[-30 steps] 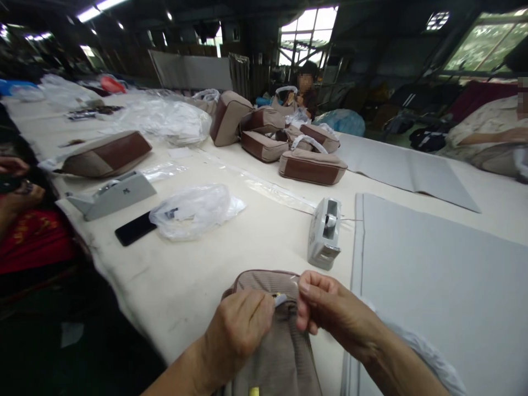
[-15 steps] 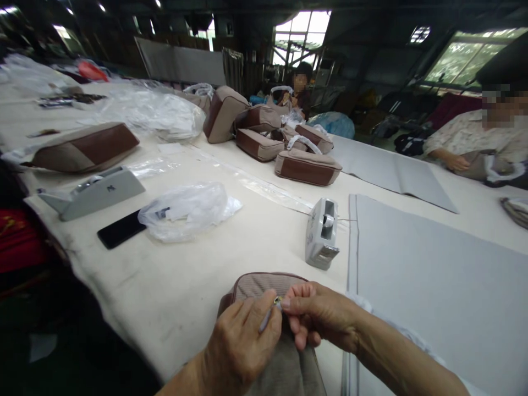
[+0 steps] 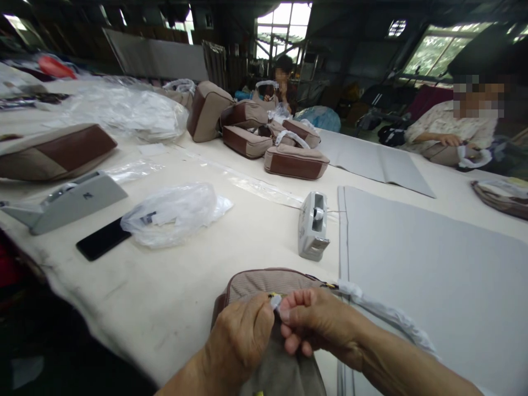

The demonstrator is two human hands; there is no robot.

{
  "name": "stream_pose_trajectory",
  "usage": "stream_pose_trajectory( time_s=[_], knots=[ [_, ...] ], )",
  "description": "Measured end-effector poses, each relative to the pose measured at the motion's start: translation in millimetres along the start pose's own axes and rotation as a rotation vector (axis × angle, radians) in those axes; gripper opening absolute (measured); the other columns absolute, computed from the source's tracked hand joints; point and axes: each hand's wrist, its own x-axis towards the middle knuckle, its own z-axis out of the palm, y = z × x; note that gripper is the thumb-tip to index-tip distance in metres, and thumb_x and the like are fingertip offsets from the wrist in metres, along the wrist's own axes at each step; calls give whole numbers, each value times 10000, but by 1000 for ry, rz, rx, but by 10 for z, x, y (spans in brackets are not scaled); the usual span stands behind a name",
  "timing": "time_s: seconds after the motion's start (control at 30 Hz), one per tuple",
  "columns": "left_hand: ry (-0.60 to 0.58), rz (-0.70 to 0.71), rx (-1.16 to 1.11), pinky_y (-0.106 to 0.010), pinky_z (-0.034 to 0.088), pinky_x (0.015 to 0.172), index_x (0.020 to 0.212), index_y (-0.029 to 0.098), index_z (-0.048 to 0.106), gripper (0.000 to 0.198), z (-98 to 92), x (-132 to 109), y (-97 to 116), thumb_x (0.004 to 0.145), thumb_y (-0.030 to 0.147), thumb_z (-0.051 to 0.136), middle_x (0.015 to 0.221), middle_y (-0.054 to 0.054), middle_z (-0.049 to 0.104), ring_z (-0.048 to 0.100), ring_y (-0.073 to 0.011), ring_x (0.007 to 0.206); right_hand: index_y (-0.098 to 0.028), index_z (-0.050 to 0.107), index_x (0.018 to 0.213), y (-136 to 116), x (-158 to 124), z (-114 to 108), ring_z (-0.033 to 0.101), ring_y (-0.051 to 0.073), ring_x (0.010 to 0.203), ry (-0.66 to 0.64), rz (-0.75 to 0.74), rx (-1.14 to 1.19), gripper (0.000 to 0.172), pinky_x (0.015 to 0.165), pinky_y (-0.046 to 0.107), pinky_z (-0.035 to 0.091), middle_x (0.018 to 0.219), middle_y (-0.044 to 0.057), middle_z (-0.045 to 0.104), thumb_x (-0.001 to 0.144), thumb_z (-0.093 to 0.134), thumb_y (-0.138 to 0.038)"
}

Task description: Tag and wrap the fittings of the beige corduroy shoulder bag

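Note:
A taupe handbag (image 3: 251,283) with brown trim lies at the table's near edge, partly hidden under both hands. Its handle (image 3: 388,311), wrapped in white, runs out to the right beneath my right forearm. On the bag, my left hand (image 3: 243,330) is closed, thumb and index finger pinching a zipper pull with a small white wrapping (image 3: 275,301). Yellowish metal shows just above that wrapping. My right hand (image 3: 311,319) pinches at the other side of the white wrapping, its lower fingers curled; the fingertips hide exactly what they hold.
Ahead stands a grey tape dispenser (image 3: 313,228); another tape dispenser (image 3: 80,201) is at left, near a black phone (image 3: 103,239) and a plastic bag (image 3: 173,214). Grey sheets (image 3: 429,264) cover the right side. Several handbags (image 3: 297,162) lie farther back. Two people sit across the table.
The view has turned slightly right. My hands stay together on the bag; more of the white wrapping shows between them, and the wrapped handle is now more visible.

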Motion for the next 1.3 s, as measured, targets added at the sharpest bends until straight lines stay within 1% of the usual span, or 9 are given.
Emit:
stream_pose_trajectory(
  time_s=[0.17, 0.4, 0.6, 0.73, 0.83, 0.93, 1.13, 1.23, 1.3],
  knots=[
    [-117, -242, -175, -242, 424, 440, 797, 169, 483, 147, -51, 57, -5, 881, 106, 379, 594, -1, 559, 564, -138, 467, -201, 360, 850, 170, -99, 136, 558, 89, 475, 120, -142, 183, 453, 379, 143, 412, 648, -4, 648, 534, 683, -210],
    [-484, -812, -514, -260, 403, 598, 748, 203, 451, 100, -307, 364, 6, 840, 217, 413, 647, 15, 598, 579, -153, 638, -225, 291, 802, 261, 17, 340, 492, 69, 419, 207, -239, 241, 542, 327, 148, 402, 600, -44, 616, 501, 725, -343],
    [-562, -984, -674, -247, 397, 599, 704, 187, 460, 80, -359, 494, -84, 763, 239, 442, 622, 14, 602, 557, -141, 622, -230, 299, 788, 323, 135, 422, 455, 60, 383, 235, -284, 244, 515, 289, 145, 369, 602, -39, 619, 519, 711, -382],
    [-577, -1179, -817, -197, 285, 435, 671, 175, 476, 166, -312, 444, -102, 724, 331, 477, 505, 54, 520, 411, -76, 433, -237, 286, 803, 382, 222, 461, 439, 73, 345, 288, -286, 218, 460, 261, 148, 329, 564, -55, 607, 563, 668, -329],
    [-577, -1391, -967, -190, 120, 342, 636, 193, 431, 207, -290, 391, -95, 682, 391, 466, 379, 107, 352, 212, -45, 313, -239, 290, 831, 418, 244, 473, 448, 85, 322, 278, -353, 66, 339, 263, 153, 292, 574, -68, 604, 690, 590, -309],
    [-580, -1483, -1056, -180, 84, 310, 630, 201, 395, 266, -304, 356, -110, 673, 448, 486, 374, 118, 334, 170, -30, 282, -237, 326, 861, 435, 241, 463, 500, 109, 357, 275, -472, -171, 192, 304, 181, 297, 605, -58, 603, 796, 503, -269],
    [-550, -1484, -1073, -150, 138, 282, 667, 181, 417, 290, -351, 299, -170, 723, 456, 490, 478, 95, 443, 256, -13, 272, -195, 489, 1003, 443, 301, 404, 597, 184, 555, 451, -782, -803, 141, 521, 274, 361, 611, -4, 617, 875, 496, -256],
    [-560, -1460, -1023, -146, 153, 274, 674, 187, 411, 322, -357, 297, -166, 740, 497, 466, 451, 98, 423, 273, -22, 272, -200, 546, 1039, 449, 351, 391, 636, 201, 579, 566, -910, -1058, 171, 508, 279, 327, 665, 10, 670, 883, 478, -202],
    [-591, -1455, -993, -148, 145, 269, 676, 194, 396, 340, -356, 305, -157, 743, 523, 446, 439, 103, 406, 267, -25, 270, -196, 584, 956, 446, 380, 390, 631, 198, 534, 657, -1013, -1224, 156, 465, 289, 274, 635, 4, 672, 860, 472, -145]
  ],
)
